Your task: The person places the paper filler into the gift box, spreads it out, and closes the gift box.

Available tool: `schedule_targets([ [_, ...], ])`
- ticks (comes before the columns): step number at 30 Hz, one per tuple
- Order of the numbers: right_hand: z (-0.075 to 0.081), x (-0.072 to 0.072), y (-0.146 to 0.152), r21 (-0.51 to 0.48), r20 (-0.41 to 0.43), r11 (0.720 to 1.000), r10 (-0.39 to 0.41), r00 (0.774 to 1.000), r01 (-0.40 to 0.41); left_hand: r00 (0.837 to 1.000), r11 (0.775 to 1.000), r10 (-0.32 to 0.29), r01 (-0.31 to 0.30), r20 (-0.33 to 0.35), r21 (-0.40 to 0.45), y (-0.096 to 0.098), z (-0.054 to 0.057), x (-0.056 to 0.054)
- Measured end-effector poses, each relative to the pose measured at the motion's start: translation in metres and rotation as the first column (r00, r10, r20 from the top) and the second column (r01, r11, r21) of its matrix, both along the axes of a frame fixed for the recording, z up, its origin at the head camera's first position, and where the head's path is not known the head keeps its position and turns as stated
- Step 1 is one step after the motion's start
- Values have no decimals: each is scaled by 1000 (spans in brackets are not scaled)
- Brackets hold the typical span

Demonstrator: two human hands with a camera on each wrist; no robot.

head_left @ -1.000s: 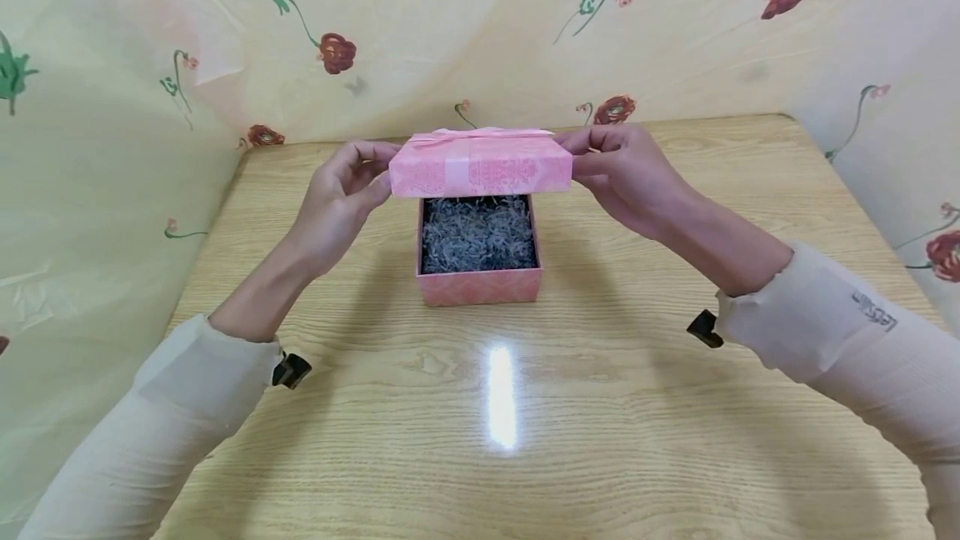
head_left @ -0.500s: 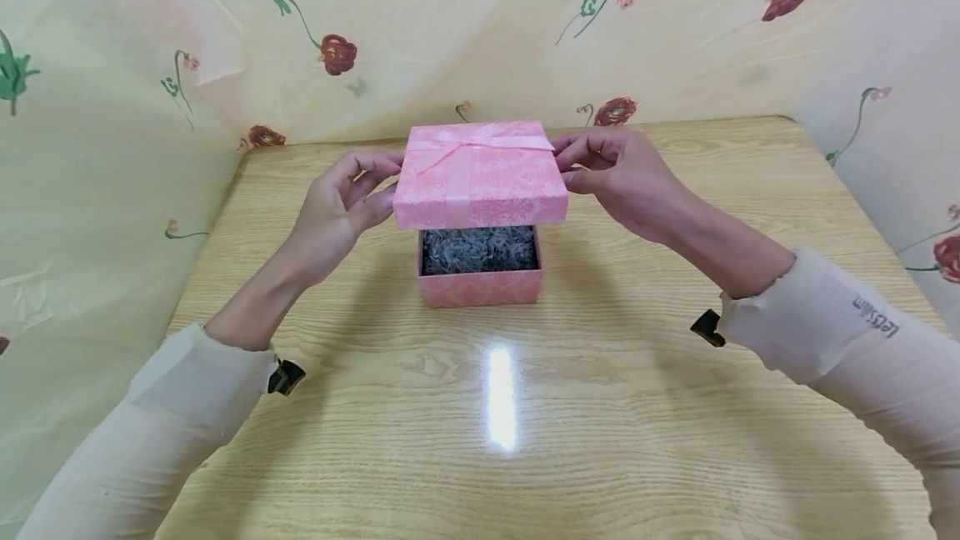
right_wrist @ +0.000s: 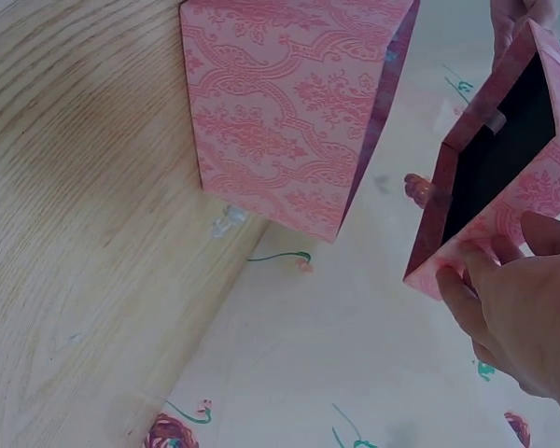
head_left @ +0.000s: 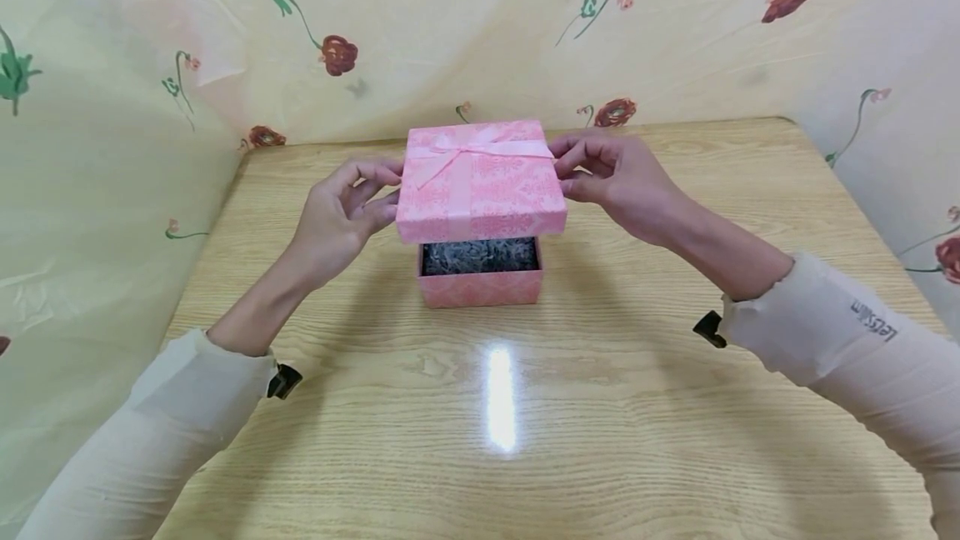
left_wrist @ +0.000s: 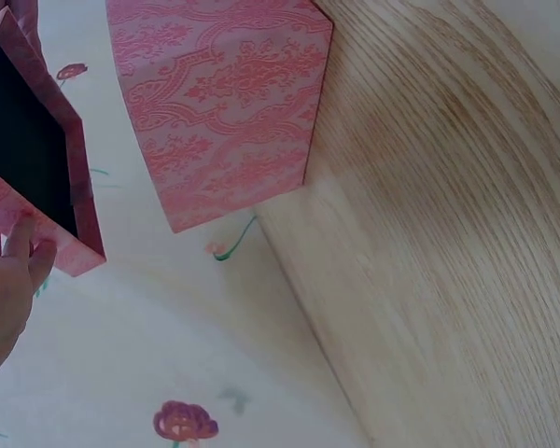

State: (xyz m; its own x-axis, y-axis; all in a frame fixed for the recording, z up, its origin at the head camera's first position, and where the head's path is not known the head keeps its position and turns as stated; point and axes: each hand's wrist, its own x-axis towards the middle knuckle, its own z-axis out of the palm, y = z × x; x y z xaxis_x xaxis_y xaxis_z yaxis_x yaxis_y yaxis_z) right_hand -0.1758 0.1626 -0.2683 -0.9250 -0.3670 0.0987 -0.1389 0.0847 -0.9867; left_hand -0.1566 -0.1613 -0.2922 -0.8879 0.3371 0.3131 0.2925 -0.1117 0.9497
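Note:
Both hands hold a pink patterned box lid (head_left: 495, 190) with a ribbon bow, raised above the box. My left hand (head_left: 330, 219) pinches its left side, while the right hand (head_left: 630, 190) grips the opposite side. Below, the pink box base (head_left: 480, 290) stands on the table, with grey shredded paper (head_left: 480, 258) showing in its front part; the lid hides the rear. In the left wrist view, the lid's dark inside (left_wrist: 28, 140) faces the box wall (left_wrist: 224, 103). The right wrist view shows fingers (right_wrist: 476, 271) against the lid's side, apart from the box base (right_wrist: 280, 112).
The wood-grain table (head_left: 420, 440) extends around the box, with a bright light reflection in front. A flower-printed cloth (head_left: 465, 23) hangs behind and at both sides. A small whitish scrap (right_wrist: 229, 221) lies near the box in the right wrist view.
The lid has tilted, its front edge coming down and nearer, so its top and bow show more. It now covers more of the box opening. Both hands keep their hold.

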Motion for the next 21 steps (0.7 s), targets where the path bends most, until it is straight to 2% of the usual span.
schedule_targets([
  [9,-3,1,0,29,7,1000,-10,1000,10,999,998,47,-46,14,-51,-1,-2,-1],
  [15,-7,0,1,65,-18,998,-12,1000,13,997,993,77,-76,9,-88,-1,-2,-1],
  [21,-16,0,1,43,-61,999,22,998,-20,996,990,87,-85,6,-111,-2,-7,-1],
])
